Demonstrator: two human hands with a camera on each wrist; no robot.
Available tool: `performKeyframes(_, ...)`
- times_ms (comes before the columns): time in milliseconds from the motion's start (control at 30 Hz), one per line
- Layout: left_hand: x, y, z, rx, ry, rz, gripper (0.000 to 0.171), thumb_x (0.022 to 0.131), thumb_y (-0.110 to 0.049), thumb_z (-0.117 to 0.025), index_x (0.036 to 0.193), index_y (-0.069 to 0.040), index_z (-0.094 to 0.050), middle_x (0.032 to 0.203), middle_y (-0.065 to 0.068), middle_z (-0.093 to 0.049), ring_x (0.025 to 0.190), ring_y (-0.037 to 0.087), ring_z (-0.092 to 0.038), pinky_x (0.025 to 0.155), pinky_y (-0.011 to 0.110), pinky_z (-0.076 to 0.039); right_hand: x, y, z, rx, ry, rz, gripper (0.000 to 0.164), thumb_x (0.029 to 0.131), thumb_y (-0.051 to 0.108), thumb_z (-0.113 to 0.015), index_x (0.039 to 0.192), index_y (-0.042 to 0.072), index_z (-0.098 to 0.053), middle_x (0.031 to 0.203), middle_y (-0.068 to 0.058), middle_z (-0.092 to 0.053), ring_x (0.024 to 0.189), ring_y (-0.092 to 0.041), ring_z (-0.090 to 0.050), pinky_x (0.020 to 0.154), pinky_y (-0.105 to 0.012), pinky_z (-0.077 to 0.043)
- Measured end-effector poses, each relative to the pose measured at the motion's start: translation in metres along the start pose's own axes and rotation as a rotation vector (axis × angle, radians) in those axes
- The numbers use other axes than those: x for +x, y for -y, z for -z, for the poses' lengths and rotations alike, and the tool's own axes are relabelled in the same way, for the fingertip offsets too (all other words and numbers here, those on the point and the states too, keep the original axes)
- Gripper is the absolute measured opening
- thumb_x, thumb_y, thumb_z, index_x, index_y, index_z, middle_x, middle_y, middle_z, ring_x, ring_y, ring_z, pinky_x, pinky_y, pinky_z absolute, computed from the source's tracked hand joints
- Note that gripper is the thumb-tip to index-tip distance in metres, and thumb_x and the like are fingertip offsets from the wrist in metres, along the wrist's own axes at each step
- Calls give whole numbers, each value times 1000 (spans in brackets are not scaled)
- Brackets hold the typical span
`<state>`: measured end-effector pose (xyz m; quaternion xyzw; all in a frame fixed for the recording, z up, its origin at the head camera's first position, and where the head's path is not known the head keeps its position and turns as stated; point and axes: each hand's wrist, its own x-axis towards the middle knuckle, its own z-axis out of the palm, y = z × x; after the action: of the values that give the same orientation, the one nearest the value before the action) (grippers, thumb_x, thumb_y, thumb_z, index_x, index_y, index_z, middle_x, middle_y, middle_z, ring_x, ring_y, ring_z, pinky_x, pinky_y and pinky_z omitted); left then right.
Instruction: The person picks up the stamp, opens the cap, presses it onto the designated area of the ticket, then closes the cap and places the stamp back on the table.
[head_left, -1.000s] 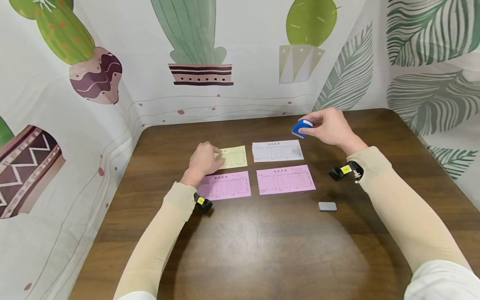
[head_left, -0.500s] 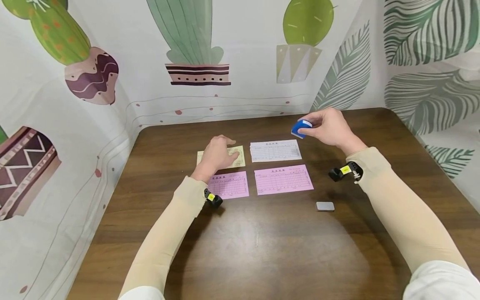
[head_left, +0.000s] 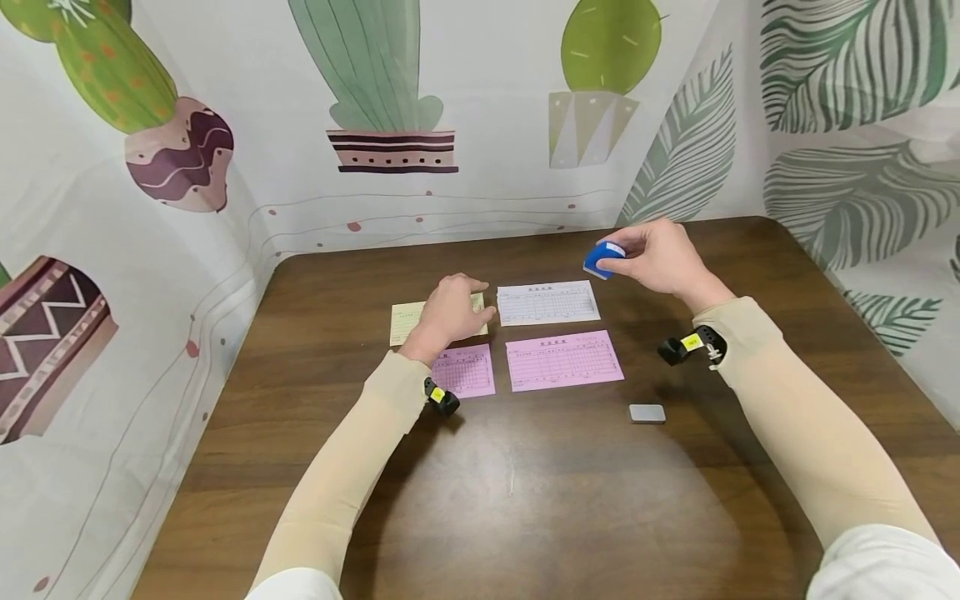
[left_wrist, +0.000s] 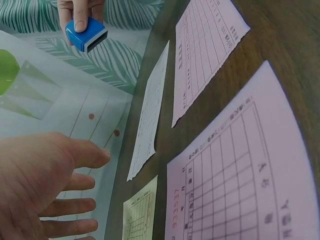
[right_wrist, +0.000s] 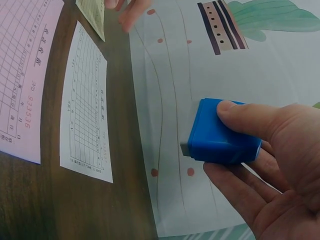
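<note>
Head view: the white rectangular printed paper slip [head_left: 548, 302] lay long axis left to right; the left hand [head_left: 453, 311], the nearer, was just beside its left end. Left wrist view: the left fingers [left_wrist: 75, 205] were spread, holding nothing. Right wrist view: the right hand [right_wrist: 295, 155] pinched the blue plastic block [right_wrist: 225, 132], raised near the slip's far right corner.

Passage is allowed along the tabletop's [head_left: 570, 500] left edge and between the two forearms [head_left: 352, 467], while the far edge is walled by printed cloth [head_left: 498, 75] and, toward its right corner, obstructed by the right hand [head_left: 662, 257] gripping a blue block [right_wrist: 222, 134].
</note>
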<state>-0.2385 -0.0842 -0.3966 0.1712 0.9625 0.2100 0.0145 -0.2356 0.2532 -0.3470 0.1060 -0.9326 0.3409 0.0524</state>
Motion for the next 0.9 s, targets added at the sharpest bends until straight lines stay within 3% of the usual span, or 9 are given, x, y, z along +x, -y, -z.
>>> performKeyframes(233,3,-2,-6,11,23,-21,49,96,-28,-73,140,-5,-70,146,18,-66,143,36,-57,119,49,-48,-1,0,1,4,-1,0,40,91,32,-86,122,8,-80,112,-20,-81,102,-37,-78,73,-22,-54)
performKeyframes(533,3,-10,-2,34,21,-22,47,97,-27,-73,139,-6,-70,144,16,-68,141,35,-58,120,45,-48,-1,-1,3,-6,-9,-4,39,90,33,-87,121,9,-81,111,-20,-81,102,-36,-77,73,-23,-53)
performKeyframes(900,14,-19,-15,8,40,-48,49,97,-27,-76,139,-5,-70,143,16,-68,140,34,-59,120,44,-47,0,-3,4,-9,-6,-17,41,90,36,-87,122,10,-81,112,-19,-81,102,-35,-77,74,-25,-55)
